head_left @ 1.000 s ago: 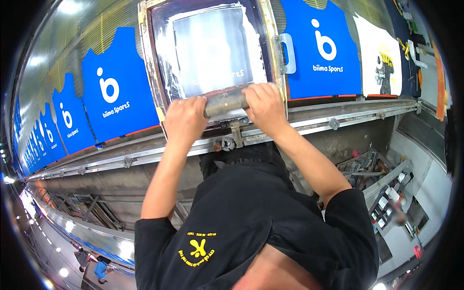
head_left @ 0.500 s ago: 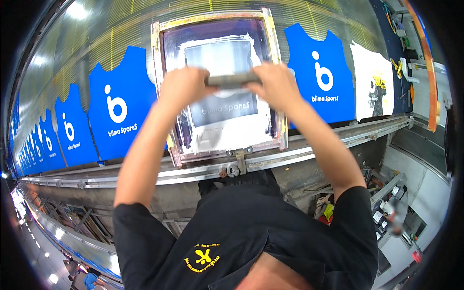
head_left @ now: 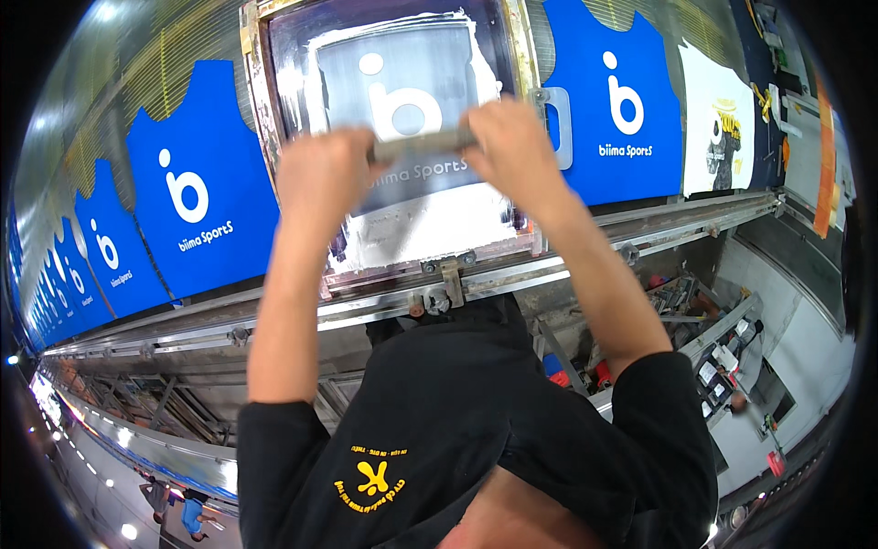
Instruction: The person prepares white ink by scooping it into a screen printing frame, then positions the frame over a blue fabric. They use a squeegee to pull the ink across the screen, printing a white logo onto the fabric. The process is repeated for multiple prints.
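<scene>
My left hand (head_left: 325,178) and my right hand (head_left: 514,146) are closed around the two ends of a squeegee (head_left: 423,145), held crosswise over a framed printing screen. The wooden frame (head_left: 262,110) has stained, worn edges. A rounded white logo (head_left: 405,110) shows on the mesh beyond the squeegee, and a line of lettering lies just on my side of it. White ink (head_left: 444,224) is spread thickly over the near end of the screen and smeared along its sides. My fingers hide the squeegee's ends; its blade edge cannot be made out.
Blue vest-shaped fabric pieces with white prints lie on the long table, one (head_left: 197,151) left of the screen, another (head_left: 615,101) right. A white printed piece (head_left: 718,119) is farther right. Metal rails (head_left: 366,311) run along the near edge, with a clamp (head_left: 451,282) at the frame.
The squeegee, in both hands, has come toward me across the screen, uncovering the logo beyond it. My view has shifted, so the screen's far end is now cut off.
</scene>
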`<state>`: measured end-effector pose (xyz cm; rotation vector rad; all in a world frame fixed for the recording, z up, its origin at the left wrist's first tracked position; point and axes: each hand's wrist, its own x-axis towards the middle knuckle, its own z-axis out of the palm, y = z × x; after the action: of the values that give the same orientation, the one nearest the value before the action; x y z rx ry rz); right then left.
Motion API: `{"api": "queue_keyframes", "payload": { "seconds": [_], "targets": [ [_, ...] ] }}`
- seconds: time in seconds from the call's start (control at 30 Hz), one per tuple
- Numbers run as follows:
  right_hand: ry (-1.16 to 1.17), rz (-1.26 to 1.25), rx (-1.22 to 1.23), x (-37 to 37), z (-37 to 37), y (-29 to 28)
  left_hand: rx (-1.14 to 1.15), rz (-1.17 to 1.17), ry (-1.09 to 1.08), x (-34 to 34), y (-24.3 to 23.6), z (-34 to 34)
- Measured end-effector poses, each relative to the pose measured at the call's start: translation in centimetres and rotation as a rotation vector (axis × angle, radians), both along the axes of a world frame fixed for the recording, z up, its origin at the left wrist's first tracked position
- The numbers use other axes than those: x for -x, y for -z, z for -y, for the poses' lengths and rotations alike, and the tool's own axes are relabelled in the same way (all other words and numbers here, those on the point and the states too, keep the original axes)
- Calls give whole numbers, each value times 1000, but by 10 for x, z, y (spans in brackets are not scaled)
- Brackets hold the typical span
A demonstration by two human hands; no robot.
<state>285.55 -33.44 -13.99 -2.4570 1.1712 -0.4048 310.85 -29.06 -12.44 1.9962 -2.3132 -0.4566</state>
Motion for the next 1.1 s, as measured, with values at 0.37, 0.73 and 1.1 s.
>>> {"api": "queue_keyframes", "payload": {
  "seconds": [0.37, 0.73, 1.1],
  "targets": [
    [2, -18, -39, -16, 94, -26, -116, 39, 45, -21, -40, 101],
    [-22, 45, 86, -6, 53, 9, 47, 31, -19, -2, -7, 50],
    [32, -193, -601, 20, -42, -21, -495, -115, -6, 27, -18, -37]
  ]
}}
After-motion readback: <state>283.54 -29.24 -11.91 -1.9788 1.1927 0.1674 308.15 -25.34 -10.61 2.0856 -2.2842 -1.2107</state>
